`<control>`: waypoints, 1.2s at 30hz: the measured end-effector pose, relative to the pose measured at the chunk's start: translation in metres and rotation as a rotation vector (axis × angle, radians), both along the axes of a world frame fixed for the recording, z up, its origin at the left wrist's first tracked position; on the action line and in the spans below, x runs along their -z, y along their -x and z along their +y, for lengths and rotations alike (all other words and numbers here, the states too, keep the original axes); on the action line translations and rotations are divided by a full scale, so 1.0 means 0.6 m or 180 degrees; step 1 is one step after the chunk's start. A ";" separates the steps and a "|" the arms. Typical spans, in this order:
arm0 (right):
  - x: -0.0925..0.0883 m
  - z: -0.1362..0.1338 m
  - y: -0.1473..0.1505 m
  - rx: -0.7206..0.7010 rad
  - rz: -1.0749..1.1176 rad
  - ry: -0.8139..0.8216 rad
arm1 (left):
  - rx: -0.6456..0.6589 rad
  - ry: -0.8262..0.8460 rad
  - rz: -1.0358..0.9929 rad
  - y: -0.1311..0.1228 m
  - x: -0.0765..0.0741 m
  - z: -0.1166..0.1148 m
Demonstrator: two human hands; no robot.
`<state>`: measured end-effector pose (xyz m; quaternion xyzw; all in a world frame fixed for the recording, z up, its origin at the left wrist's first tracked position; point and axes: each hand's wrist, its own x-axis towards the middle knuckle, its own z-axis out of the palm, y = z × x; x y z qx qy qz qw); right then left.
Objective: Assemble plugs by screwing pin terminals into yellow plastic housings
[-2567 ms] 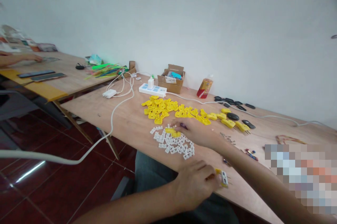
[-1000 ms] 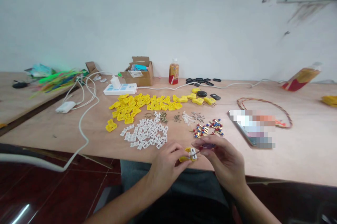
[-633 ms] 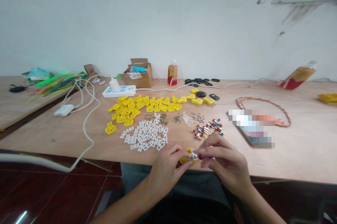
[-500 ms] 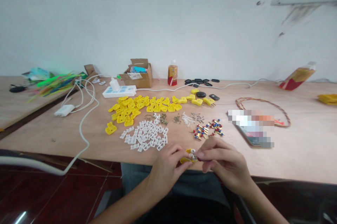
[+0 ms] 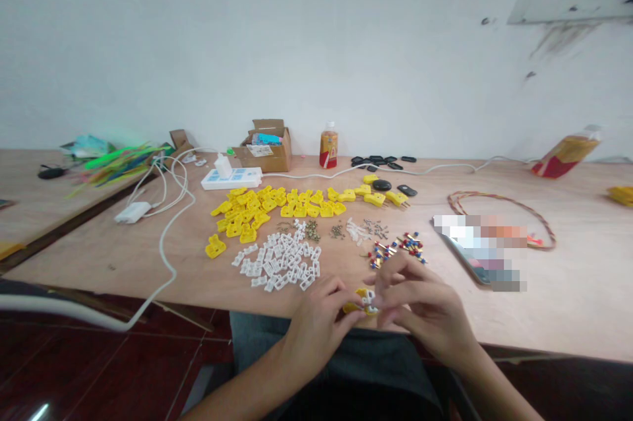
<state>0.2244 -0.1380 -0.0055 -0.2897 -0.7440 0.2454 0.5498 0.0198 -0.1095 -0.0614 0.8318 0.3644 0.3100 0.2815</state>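
Observation:
My left hand [image 5: 322, 319] pinches a yellow plug housing half [image 5: 352, 307] between thumb and fingertips, just over the table's front edge. A white insert [image 5: 368, 300] sits in the housing. My right hand [image 5: 429, 305] is curled at the right end of the housing, its thumb and fingertips close together against the insert. Whatever small part these fingers grip is hidden. Beyond the hands lies a loose pile of white inserts [image 5: 281, 261]. Red- and blue-collared brass pins [image 5: 380, 254] lie just behind my right hand.
Yellow housing halves [image 5: 242, 210] spread behind the inserts, with small screws [image 5: 312, 231] and assembled yellow plugs [image 5: 376, 199] nearby. A phone [image 5: 479, 269] and a coiled wire [image 5: 499, 195] lie right. A power strip [image 5: 232, 177], cardboard box [image 5: 270, 154] and drink bottle [image 5: 328, 147] stand at the back.
The view has shifted slightly, so everything sits a little lower and further right. The red bit seen at my right fingertips is no longer visible. The left hand keeps its hold on the housing.

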 end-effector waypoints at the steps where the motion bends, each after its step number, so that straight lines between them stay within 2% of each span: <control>1: 0.003 -0.002 -0.004 -0.0007 0.0117 0.0006 | -0.0004 0.0020 0.0036 0.000 -0.001 0.000; 8: 0.026 0.007 -0.018 -0.0254 0.0309 0.0101 | 0.0019 0.0209 0.0036 -0.003 -0.007 0.000; 11: 0.025 0.008 -0.007 -0.0166 0.0294 0.0167 | -0.0027 0.0272 0.0046 -0.003 -0.008 0.000; 15: 0.026 0.009 -0.009 0.0041 0.0621 0.0100 | -0.0052 0.0294 0.0065 -0.003 -0.010 0.000; 21: 0.039 0.016 -0.025 -0.0102 0.0542 0.0115 | -0.0047 0.0415 0.0112 -0.005 -0.014 0.002; 25: 0.033 0.014 -0.011 -0.0031 0.0475 0.0295 | -0.0059 0.0440 0.0103 -0.005 -0.018 0.002; 29: 0.023 0.013 -0.009 -0.0032 0.0633 0.0171 | -0.0065 0.0453 0.0092 -0.005 -0.017 0.002; 34: 0.031 0.010 -0.020 -0.0259 0.0413 0.0099 | -0.0046 0.0476 0.0123 -0.005 -0.014 0.005; 36: 0.034 0.007 -0.017 -0.0186 0.0350 0.0225 | -0.0042 0.0487 0.0119 -0.005 -0.016 0.005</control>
